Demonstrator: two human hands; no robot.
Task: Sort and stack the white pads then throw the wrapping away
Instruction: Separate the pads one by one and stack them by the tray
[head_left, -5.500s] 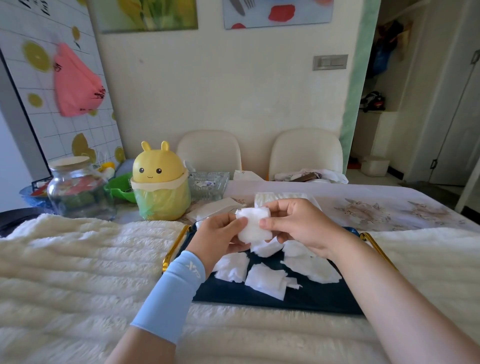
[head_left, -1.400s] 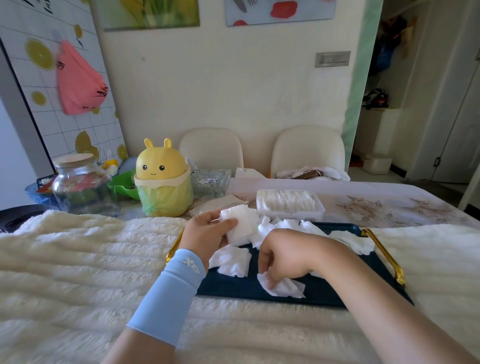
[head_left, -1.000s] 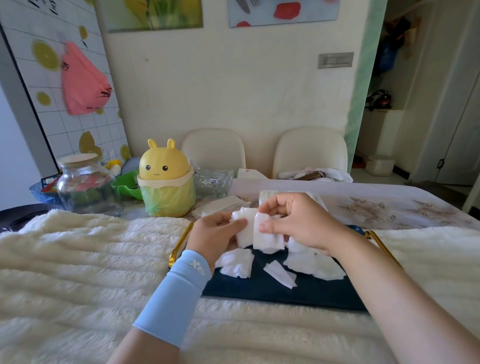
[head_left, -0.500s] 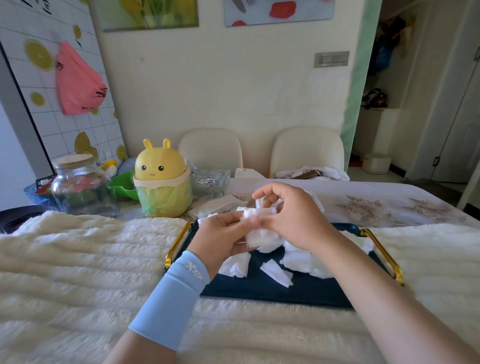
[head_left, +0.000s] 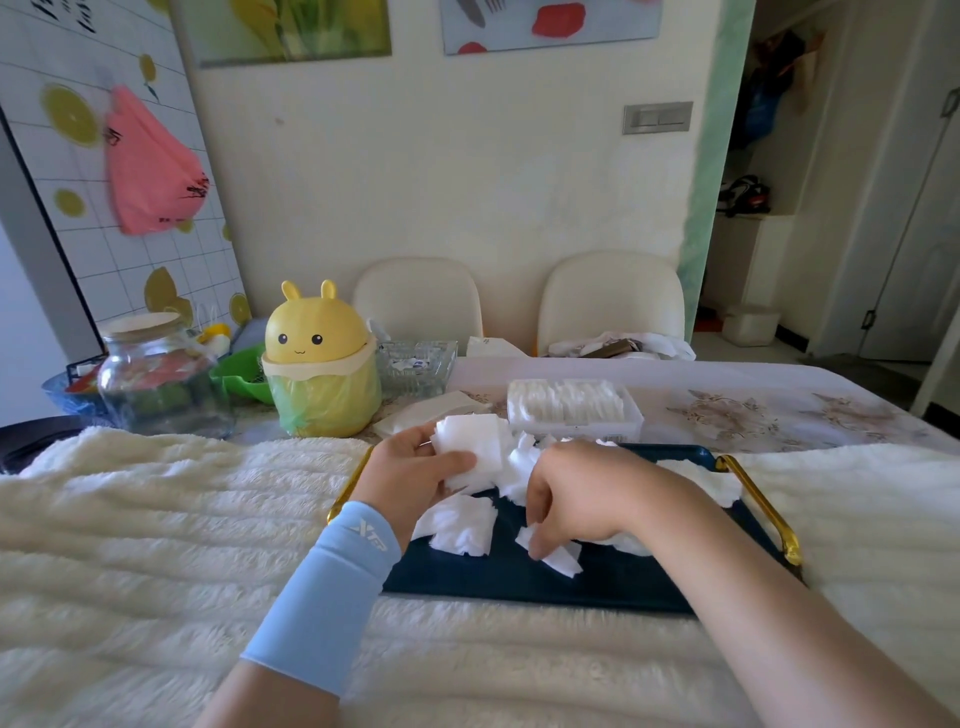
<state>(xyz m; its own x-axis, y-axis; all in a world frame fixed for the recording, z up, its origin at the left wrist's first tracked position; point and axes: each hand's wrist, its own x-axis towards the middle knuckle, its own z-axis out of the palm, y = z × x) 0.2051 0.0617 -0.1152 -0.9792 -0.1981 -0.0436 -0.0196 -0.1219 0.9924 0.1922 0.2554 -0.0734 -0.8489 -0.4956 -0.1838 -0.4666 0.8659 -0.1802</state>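
Stack of pads (head_left: 470, 447) gripped in left hand (head_left: 410, 475); right hand (head_left: 582, 499) pinching loose pad (head_left: 561, 558), mostly hidden beneath, on tray (head_left: 623, 587).

The left grip (head_left: 410, 475) is clutching a stack of white pads (head_left: 470, 441) while the right grip (head_left: 582, 499), palm down, is pinching a loose pad (head_left: 560, 560).

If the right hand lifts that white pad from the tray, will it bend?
Probably floppy: the thin white fluffy pad under the right hand shows ragged, curled edges. Likely very light: the left hand pinches a whole stack of such pads.
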